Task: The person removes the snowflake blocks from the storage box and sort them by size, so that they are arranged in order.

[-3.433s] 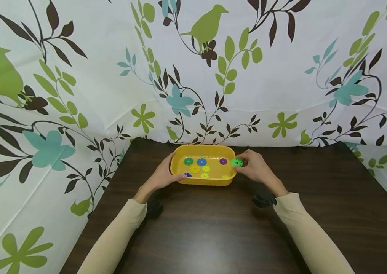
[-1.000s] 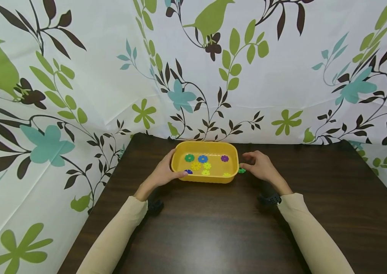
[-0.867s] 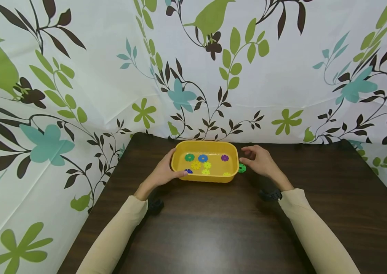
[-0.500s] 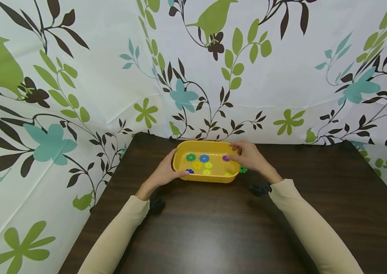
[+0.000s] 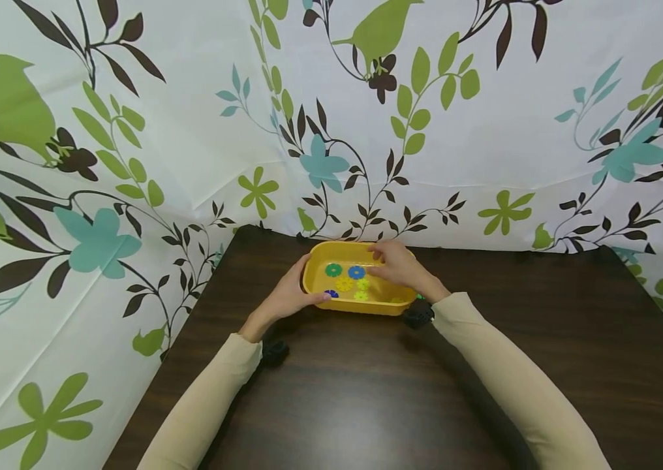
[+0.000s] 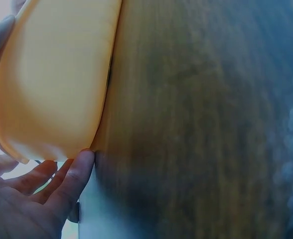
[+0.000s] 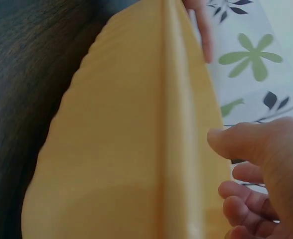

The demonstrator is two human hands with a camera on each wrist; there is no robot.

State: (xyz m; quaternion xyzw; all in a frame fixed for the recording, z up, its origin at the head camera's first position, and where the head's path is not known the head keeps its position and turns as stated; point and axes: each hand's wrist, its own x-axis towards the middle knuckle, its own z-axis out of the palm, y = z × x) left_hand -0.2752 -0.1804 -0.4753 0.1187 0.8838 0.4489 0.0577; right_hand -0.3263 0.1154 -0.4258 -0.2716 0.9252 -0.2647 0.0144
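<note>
A yellow plastic tray (image 5: 367, 306) stands near the table's back edge, holding several flower-shaped discs. Visible inside are a green disc (image 5: 333, 269), a blue disc (image 5: 357, 272), a yellow disc (image 5: 344, 284) and a dark blue disc (image 5: 331, 294) by the front wall. My left hand (image 5: 289, 292) grips the tray's left end, thumb over the front rim. Above the tray's right half, my right hand (image 5: 400, 266) has loosely bent fingers; the right wrist view shows thumb and fingers apart with nothing between them. It hides part of the tray's inside.
A bright green disc (image 5: 420, 297) lies just outside the tray's right end, mostly hidden by my right wrist. The dark wooden table (image 5: 343, 391) extends towards me. Behind it hangs a patterned white cloth (image 5: 484, 130).
My right hand released the bright green disc beside the tray's right end, then moved left over the tray. The purple disc is now hidden behind it. My left hand kept its grip.
</note>
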